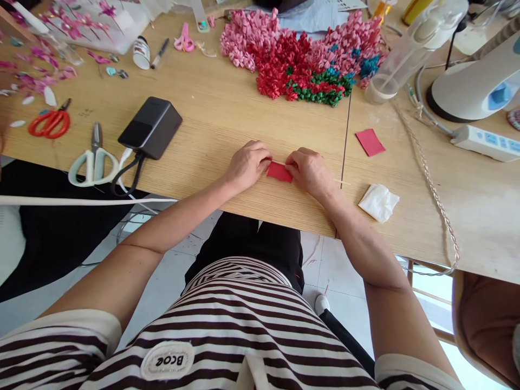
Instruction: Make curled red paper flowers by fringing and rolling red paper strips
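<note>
Between my hands, at the front edge of the table, lies a small red piece of fabric or paper (279, 172). A thin pale stick (343, 182) runs along its far edge and comes out beyond my right hand. My left hand (249, 164) pinches the piece's far left corner and the stick's end. The fingers of my right hand (312, 169) are pressed together at the far right corner, closed on the stick and the edge. Another red square (370, 142) lies flat to the right. Nearer me is a folded white tissue (379, 202).
Pink, red and green clustered bundles (284, 65) lie at the back. To the left are a dark power bank (151, 127), white-handled scissors (94, 162) and orange scissors (52, 122). A clear bottle (406, 59), a power strip (487, 142) and a braided cord (430, 187) occupy the right.
</note>
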`<state>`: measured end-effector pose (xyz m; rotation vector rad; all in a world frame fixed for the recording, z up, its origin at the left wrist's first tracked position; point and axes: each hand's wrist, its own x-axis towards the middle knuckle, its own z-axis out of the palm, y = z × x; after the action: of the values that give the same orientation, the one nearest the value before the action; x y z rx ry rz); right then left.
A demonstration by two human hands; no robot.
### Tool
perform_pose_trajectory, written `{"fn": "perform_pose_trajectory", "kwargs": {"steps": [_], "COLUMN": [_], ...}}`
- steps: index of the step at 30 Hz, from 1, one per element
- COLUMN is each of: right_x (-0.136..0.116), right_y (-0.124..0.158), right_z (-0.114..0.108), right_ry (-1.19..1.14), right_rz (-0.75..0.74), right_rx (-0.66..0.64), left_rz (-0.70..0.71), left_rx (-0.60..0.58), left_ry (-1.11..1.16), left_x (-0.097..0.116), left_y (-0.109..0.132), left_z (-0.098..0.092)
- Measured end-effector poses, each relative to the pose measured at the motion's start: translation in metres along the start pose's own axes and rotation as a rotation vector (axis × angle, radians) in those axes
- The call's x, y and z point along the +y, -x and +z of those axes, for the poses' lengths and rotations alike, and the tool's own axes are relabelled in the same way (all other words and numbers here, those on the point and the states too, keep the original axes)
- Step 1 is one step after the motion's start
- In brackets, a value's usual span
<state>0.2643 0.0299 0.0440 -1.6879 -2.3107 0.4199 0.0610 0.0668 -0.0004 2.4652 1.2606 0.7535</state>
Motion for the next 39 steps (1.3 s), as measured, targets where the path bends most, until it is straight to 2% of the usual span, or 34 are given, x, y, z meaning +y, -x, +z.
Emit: {"fn": "perform_pose_trajectory", "kwargs": {"steps": [6, 12, 17, 21, 28, 34, 39], "right_x": [0.003, 0.001, -0.002, 0.0, 0.005, 0.007, 0.008], "right_y": [0.0, 0.005, 0.006, 0.005, 0.003, 0.003, 0.002], "right_z": [0.0, -0.003, 0.005, 0.011, 0.008, 0.004, 0.006], "right_ry": [-0.016, -0.056, -0.089, -0.099, -0.107, -0.055, -0.046], "right_rz": [-0.004, -0.055, -0.096, -0.098, -0.097, -0.01, -0.007], "right_rx": [0.018, 0.037, -0.027, -0.028, 0.068, 0.065, 0.038], "left_rz": [-0.038, 0.036, 0.045, 0.066, 0.057, 0.037, 0.046], "left_rx": [0.077, 0.0, -0.024, -0.009, -0.035, -0.048, -0.064], "left_ry": [-0.041, -0.128, -0.2, -0.227, -0.249, -0.241, -0.247], "left_x": [0.008, 0.024, 0.029, 0.032, 0.032, 0.028, 0.028], "left_y": [0.016, 0.043, 0.053, 0.056, 0.055, 0.05, 0.05], "left_z": [-0.011, -0.015, -0.016, -0.015, -0.013, -0.008, -0.008]}}
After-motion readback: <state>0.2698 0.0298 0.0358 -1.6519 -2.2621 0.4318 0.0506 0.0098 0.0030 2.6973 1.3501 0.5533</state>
